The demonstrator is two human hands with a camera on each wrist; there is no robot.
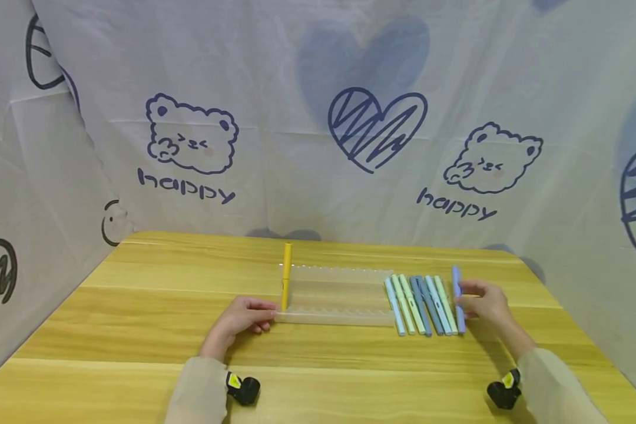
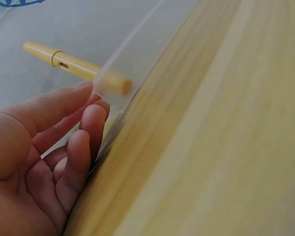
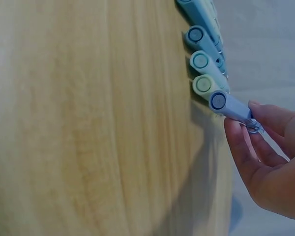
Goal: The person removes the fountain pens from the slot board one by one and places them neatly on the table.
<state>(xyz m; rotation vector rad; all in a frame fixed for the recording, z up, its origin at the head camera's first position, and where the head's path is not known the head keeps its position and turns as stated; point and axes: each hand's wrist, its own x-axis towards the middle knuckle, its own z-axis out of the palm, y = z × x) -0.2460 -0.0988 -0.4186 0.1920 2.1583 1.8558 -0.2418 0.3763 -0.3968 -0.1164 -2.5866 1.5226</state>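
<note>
A clear plastic pen rack [image 1: 339, 318] with notched edges lies mid-table, with a yellow pen [image 1: 286, 268] resting across its left end. My left hand [image 1: 242, 319] pinches the rack's near left corner between thumb and fingers; the left wrist view shows the thumb beside the yellow pen [image 2: 76, 66]. On the right, my right hand [image 1: 486, 303] holds a periwinkle pen [image 1: 458, 294] between thumb and fingertips. That pen [image 3: 233, 107] is at the right end of a row of pens, close beside a pale green pen [image 3: 202, 84]; whether they touch I cannot tell.
Several light blue, pale green and grey-blue pens [image 1: 417, 303] lie side by side at the rack's right end. Behind the wooden table [image 1: 318, 377] hangs a white printed cloth [image 1: 286, 147]. Black wrist cameras [image 1: 246, 391] sit at both sleeves.
</note>
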